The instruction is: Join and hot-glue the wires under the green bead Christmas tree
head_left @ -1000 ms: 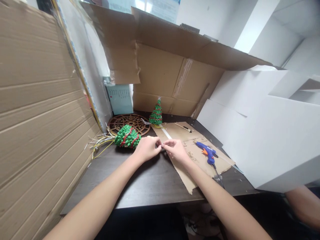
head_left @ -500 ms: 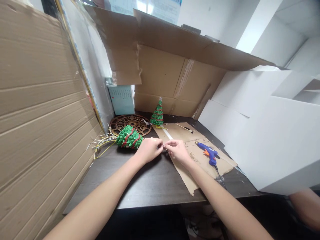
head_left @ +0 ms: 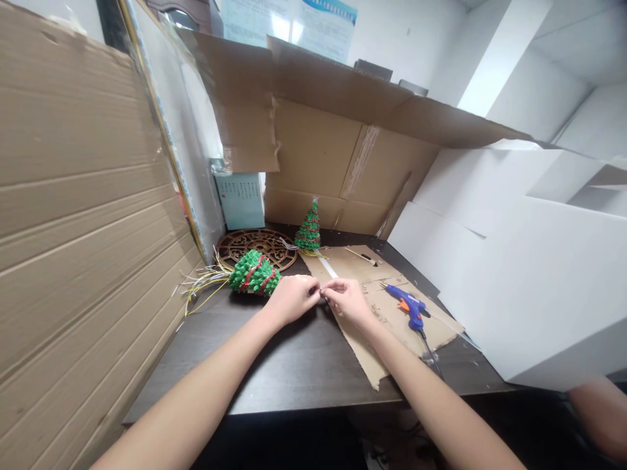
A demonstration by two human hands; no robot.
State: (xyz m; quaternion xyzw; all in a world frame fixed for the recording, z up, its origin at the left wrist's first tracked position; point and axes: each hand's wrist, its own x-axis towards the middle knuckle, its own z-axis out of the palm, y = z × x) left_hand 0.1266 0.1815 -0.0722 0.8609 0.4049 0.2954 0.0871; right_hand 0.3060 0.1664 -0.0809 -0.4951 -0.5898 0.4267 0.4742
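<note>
My left hand (head_left: 294, 297) and my right hand (head_left: 347, 299) meet fingertip to fingertip over the table's middle, both closed in a pinch. Something tiny sits between the fingertips, too small to name. Beside my left hand a green model Christmas tree (head_left: 252, 273) with red garland lies on its side, its top hidden by that hand. Loose white and yellow wires (head_left: 203, 284) fan out from its base. A smaller green tree (head_left: 308, 227) stands upright behind my hands. To the right of my right hand lies a blue glue gun (head_left: 409, 305) with an orange trigger.
A cardboard sheet (head_left: 377, 352) lies under the glue gun, with a thin brush (head_left: 362, 256) on it. Behind are a round carved wooden panel (head_left: 225, 251) and a pale blue box (head_left: 242, 201). Cardboard walls (head_left: 313, 150) and white boards (head_left: 490, 287) enclose the dark table (head_left: 274, 372).
The view has tilted slightly upward, so everything sits a little lower in the picture. Both hands keep their pinch, with only slight finger movement.
</note>
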